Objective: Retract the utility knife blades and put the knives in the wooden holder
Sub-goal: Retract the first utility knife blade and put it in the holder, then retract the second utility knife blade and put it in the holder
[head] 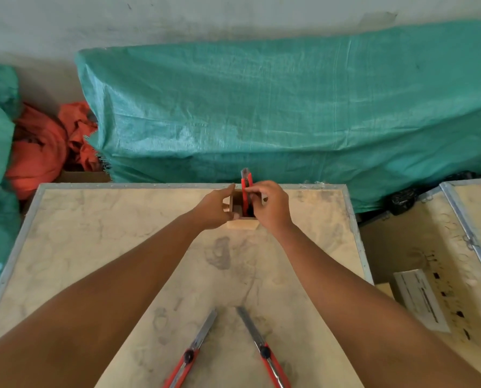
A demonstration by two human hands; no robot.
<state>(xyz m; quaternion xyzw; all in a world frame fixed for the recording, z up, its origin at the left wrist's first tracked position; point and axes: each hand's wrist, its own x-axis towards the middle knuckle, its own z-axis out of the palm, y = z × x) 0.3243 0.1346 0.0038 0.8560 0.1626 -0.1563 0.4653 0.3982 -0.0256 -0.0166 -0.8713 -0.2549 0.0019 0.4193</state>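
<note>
A small wooden holder (241, 224) stands near the far edge of the pale board table (93, 247). A red utility knife (246, 182) stands upright in it, its top sticking out. My right hand (270, 205) pinches that knife at the holder's right side. My left hand (214, 207) grips the holder's left wall. Two more red utility knives lie at the near edge with long blades extended, one on the left (194, 348) and one on the right (261, 345), their blades pointing away from me.
A large green tarp-covered bulk (289, 107) sits behind the table, with orange cloth (43, 147) at the left. Beside the table on the right is a second board (480, 214), with a white box (421, 298) lying below in the gap.
</note>
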